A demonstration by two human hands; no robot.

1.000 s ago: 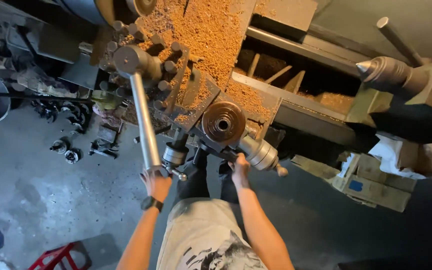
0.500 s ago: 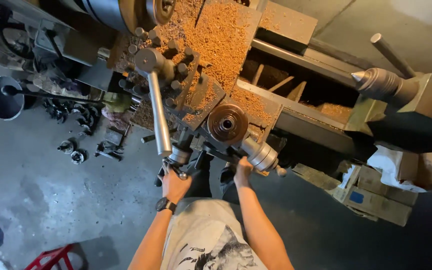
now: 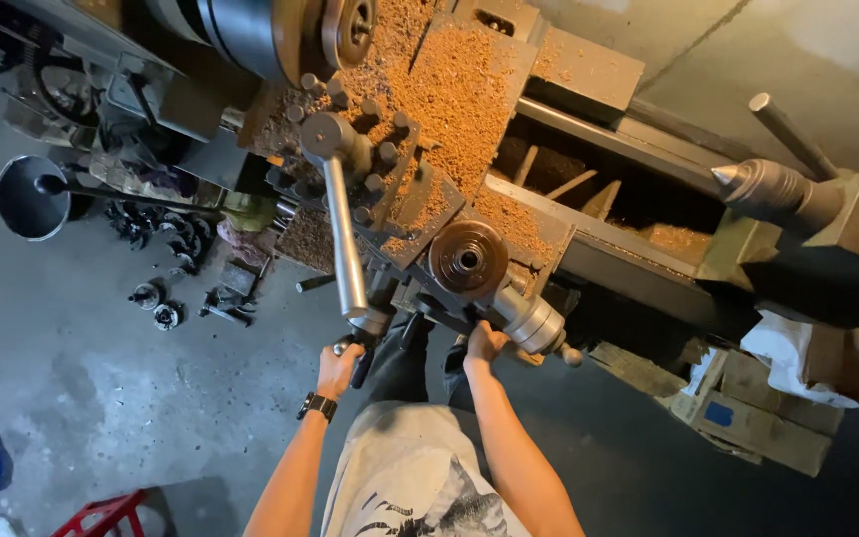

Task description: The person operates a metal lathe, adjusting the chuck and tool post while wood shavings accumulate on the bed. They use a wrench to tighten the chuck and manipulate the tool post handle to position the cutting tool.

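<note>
Left hand (image 3: 338,366): fingers wrapped around a dark crank handle (image 3: 362,360) at the near edge of the lathe carriage (image 3: 420,214); black wristwatch (image 3: 317,406) on the wrist.

Right hand (image 3: 484,343): fingers closed on a control under the carriage front edge, just left of the silver graduated dial (image 3: 529,320); what exactly they grip cannot be told.

Long steel wrench handle (image 3: 343,239): runs away from the left fingers up to the tool post (image 3: 328,134), its lower end just above them.

Round brown handwheel (image 3: 467,259): directly beyond the right fingers, between the two hands' reach.

Wood-coloured chips (image 3: 449,89): spread thickly over the carriage, beyond both hands.

Chuck (image 3: 285,35): far beyond the left fingers.

Tailstock centre (image 3: 763,184): well apart, to the right of the right fingers.

Concrete floor (image 3: 82,398): open room left of the left fingers; small metal parts (image 3: 166,298) lie farther left, a funnel (image 3: 32,197) beyond them.

Cardboard boxes (image 3: 748,408): right of the right fingers, below the bed edge.
</note>
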